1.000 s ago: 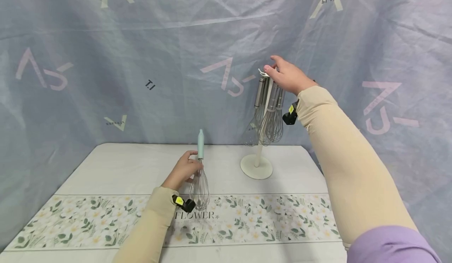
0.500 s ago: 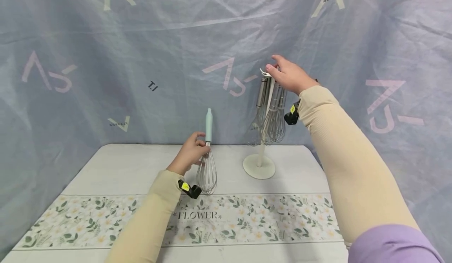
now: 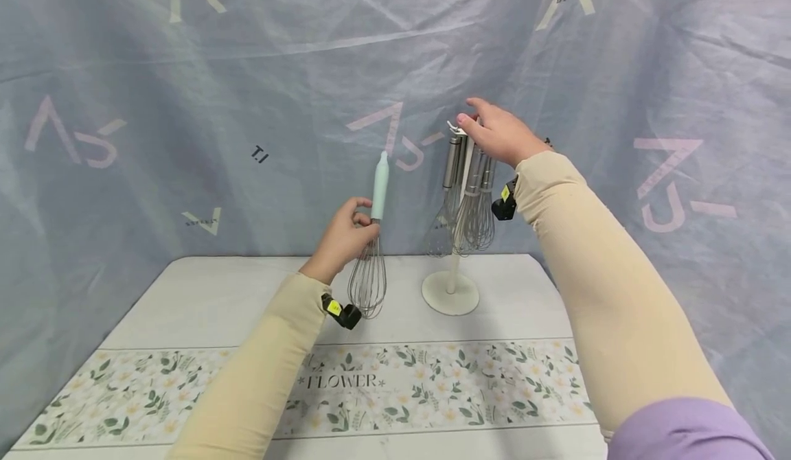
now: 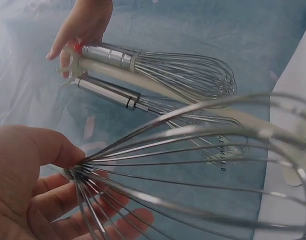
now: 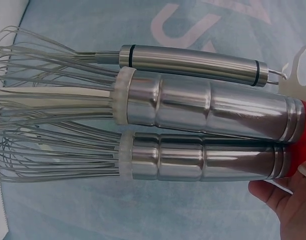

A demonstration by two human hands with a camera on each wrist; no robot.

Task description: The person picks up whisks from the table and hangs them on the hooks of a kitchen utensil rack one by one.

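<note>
A balloon whisk with a mint-green handle (image 3: 380,187) hangs upright in the air, handle up, left of the stand. My left hand (image 3: 347,239) pinches it where the wires meet the handle; its wire loops (image 4: 192,172) fill the front of the left wrist view. On the right, a cream whisk stand (image 3: 450,295) carries several steel-handled whisks (image 3: 474,171). At its top my right hand (image 3: 503,132) holds the hook part, index finger stretched out and other fingers partly hidden. Beside it, red-ended whisk handles (image 5: 207,107) show close up.
The white table (image 3: 204,295) bears a floral printed band (image 3: 432,384) across its front part. A grey-blue curtain (image 3: 296,103) hangs close behind and at the sides. The stand's round foot is near the table's back edge.
My left hand has raised the green-handled whisk from low over the table and brought it right, nearer the stand. My right hand has stayed at the stand's top.
</note>
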